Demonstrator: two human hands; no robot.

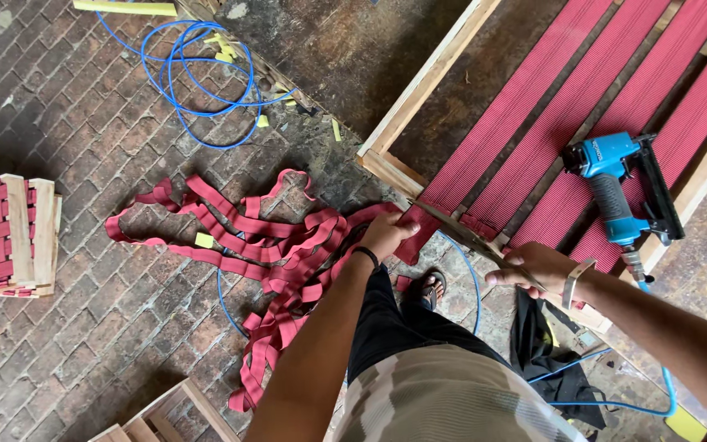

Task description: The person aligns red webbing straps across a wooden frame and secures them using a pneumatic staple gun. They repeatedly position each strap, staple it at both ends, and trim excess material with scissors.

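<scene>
1. The left hand (386, 235) was closed around the loose end of a red webbing strap (409, 233), pinching it taut just off the corner of the wooden frame (419, 86).
2. The right hand (533, 268) was wrapped around the handles of a pair of scissors (460, 233), whose long blades pointed up and left toward the held strap end — the tips lay at or against the webbing, though whether they were cutting into it could not be told.
3. The strap end sat at the near rail of the frame, between the two hands, beside the ends of the red webbing bands (533, 123) already stretched across the frame in parallel rows.
4. A blue pneumatic stapler (619, 192) lay on those stretched bands, well to the right of the scissors, near the frame's right rail.
5. A tangled heap of loose red webbing (263, 254) spread over the brick floor (59, 327) to the left of the left hand.
6. A blue air hose (198, 74) lay coiled on the floor farther back — another stretch of it ran under the person's legs.
7. A smaller webbed frame (10, 237) stood at the left edge, and the person's sandalled foot (431, 286) showed beneath the hands.
</scene>
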